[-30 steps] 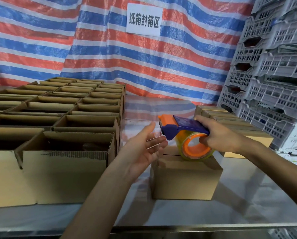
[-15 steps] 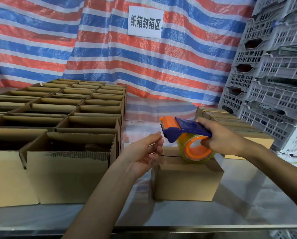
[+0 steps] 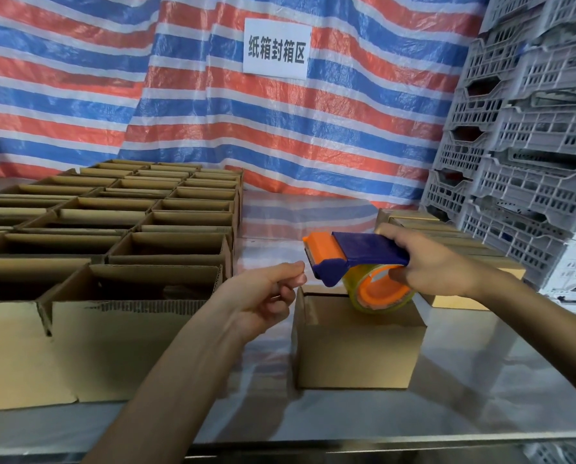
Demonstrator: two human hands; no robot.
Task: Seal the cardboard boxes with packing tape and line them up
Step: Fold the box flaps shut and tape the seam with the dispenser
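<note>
Progress: early-to-mid, by my read. A row of closed boxes [image 3: 413, 217] is lined up on the right side of the counter [image 3: 480, 380], partly behind the right arm. These look like the finished ones, though tape on them is too faint to confirm. On the left, a big grid of open boxes [image 3: 129, 236] waits with flaps up, so most of the job is left.

Box in hand: one small box [image 3: 356, 349] sits centre-front on the counter, apart from both groups. Its flaps are folded down and a dark gap shows along the far top edge. No tape strip is visible on it, so sealing looks not yet done.

Right hand [image 3: 430, 262]: fingers wrapped round the handle of the blue-and-orange tape dispenser [image 3: 356, 254]. The clear tape roll [image 3: 380, 293] is low over the small box's top, and I can't tell whether it touches.

Left hand [image 3: 263, 296]: fingers curled, thumb and forefinger pinched together right at the dispenser's cutter end. They may be on the tape's free end, but the film is clear — can't tell if anything is held.

Contents: the open boxes' insides are dark. The nearest open box [image 3: 135, 329] has something dim inside, unidentifiable. The closed boxes hide theirs.

Grey plastic crates [image 3: 531, 162] are stacked on the right, seemingly empty. A striped tarp [image 3: 179, 112] with a sign [image 3: 276, 48] hangs behind.
</note>
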